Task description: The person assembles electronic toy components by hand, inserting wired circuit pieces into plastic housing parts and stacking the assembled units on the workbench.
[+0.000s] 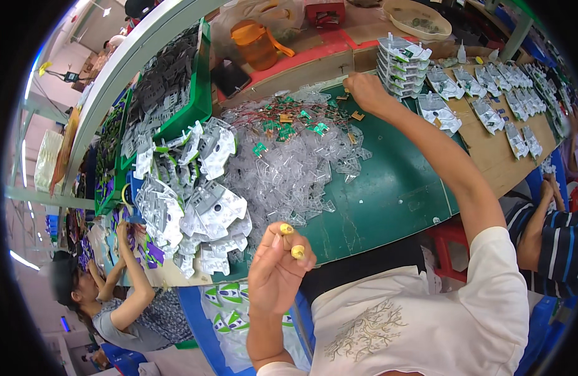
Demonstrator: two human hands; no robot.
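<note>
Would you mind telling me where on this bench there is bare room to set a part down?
The green mat lies bare between the clear plastic pile and the brown board, below the right hand. The left of the bench is crowded with grey-white housings, and the board is covered by rows of finished pieces. The left hand hangs at the near edge.

The right hand (364, 91) is hiding whatever its fingertips are pinching; the small parts in the beige bowl (420, 19) are staying too tiny to tell
</note>
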